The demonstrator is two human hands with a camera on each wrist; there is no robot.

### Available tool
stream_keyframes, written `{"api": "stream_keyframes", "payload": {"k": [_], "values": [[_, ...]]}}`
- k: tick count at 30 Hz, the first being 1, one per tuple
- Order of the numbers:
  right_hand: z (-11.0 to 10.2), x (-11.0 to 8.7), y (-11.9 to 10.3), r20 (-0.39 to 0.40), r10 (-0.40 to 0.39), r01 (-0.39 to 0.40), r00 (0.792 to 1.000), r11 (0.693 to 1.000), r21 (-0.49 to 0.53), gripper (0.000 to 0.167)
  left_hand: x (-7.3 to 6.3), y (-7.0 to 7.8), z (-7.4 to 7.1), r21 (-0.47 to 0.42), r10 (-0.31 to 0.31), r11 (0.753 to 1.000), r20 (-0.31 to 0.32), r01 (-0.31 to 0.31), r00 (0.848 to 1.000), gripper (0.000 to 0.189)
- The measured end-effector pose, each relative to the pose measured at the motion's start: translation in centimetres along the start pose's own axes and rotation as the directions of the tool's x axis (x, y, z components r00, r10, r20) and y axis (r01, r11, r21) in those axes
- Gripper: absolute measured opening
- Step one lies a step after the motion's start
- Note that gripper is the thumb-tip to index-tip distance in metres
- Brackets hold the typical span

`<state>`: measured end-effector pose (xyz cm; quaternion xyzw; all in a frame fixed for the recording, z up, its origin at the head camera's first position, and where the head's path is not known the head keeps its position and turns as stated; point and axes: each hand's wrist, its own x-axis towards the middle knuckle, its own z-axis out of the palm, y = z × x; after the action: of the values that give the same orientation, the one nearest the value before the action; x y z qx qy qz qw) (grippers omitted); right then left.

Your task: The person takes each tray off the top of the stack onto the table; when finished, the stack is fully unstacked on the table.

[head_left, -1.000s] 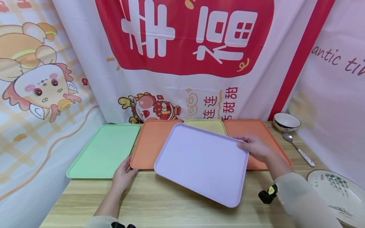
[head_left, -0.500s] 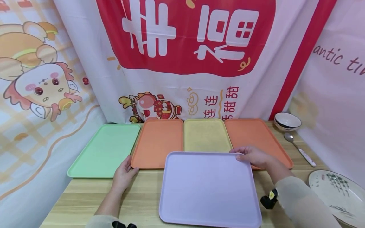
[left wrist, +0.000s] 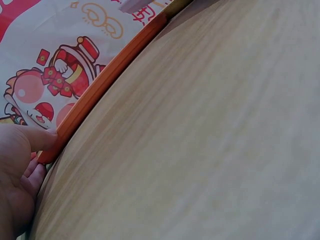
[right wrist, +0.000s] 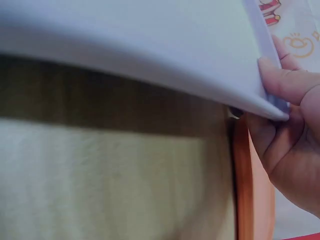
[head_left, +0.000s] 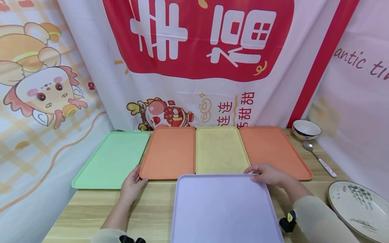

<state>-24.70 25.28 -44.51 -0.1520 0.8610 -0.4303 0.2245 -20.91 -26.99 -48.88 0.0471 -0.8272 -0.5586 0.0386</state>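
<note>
My right hand [head_left: 268, 174] grips the far right corner of a lavender tray [head_left: 225, 211], thumb on top and fingers beneath. In the right wrist view the lavender tray [right wrist: 165, 45] is raised off the table, casting a shadow on the wood. The head view cuts off its near edge. My left hand [head_left: 132, 184] holds the near left corner of an orange tray [head_left: 170, 153], which lies flat. The left wrist view shows the thumb on that orange tray's rim [left wrist: 95, 95], with fingertips below the corner.
A green tray [head_left: 113, 160] lies left of the orange one; a yellow tray [head_left: 222, 150] and a second orange tray [head_left: 273, 152] lie to its right. Further right are a bowl [head_left: 306, 130], a spoon [head_left: 322, 163] and a large plate [head_left: 361, 209]. Printed cloth [head_left: 197, 67] hangs behind.
My right hand has brought the lavender tray toward me and levelled its tilt, uncovering the yellow tray and both orange trays. The left hand has stayed at the orange tray's corner.
</note>
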Motion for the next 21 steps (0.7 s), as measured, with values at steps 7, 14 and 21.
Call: {"api": "stream_keyframes", "payload": {"k": [7,14,21], "values": [[1.4,-0.2,0.3,-0.084,-0.002,-0.001,0.996,0.999,-0.041,0.015,-0.1,0.1,0.0,0.0,0.003,1.0,0.001,-0.003,1.0,0.071],[1.9,-0.3,0.2,-0.148,0.039,-0.049,0.988,0.996,-0.068,0.013,-0.1,0.3,0.0,0.01,0.016,1.0,-0.007,-0.016,1.0,0.07],[2.5,-0.3,-0.1,-0.183,-0.013,-0.011,0.983,0.992,-0.126,0.01,-0.1,0.4,0.0,0.005,-0.001,1.0,0.005,0.001,1.0,0.073]]}}
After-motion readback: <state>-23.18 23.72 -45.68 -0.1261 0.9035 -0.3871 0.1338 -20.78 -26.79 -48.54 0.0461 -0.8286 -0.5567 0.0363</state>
